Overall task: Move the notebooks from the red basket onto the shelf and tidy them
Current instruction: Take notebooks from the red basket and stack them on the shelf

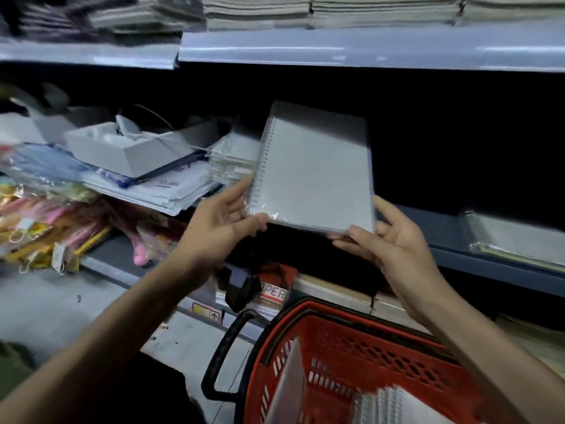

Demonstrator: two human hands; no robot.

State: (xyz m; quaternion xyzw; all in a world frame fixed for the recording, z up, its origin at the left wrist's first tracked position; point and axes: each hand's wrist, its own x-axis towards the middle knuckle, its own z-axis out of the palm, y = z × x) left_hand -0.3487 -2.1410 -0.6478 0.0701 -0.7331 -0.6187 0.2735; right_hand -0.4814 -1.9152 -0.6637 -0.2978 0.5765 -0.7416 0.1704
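The left hand point(226, 215) and right hand point(388, 240) had fingers pinching the 2 lower corners of the wrapped spiral notebook point(315, 175), tilted above the shelf point(443, 237) beyond the red basket point(351, 341); lowering it flat, edges squared, seemed wisest.

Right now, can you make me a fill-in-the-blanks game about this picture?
1. The shopping basket below the hands is ____.
2. Its handle is ____.
3. The left hand and the right hand hold a spiral notebook wrapped in clear ____.
4. The notebook's wire coil runs along the side nearest the ____ hand.

Missing words: red, black, plastic, left.
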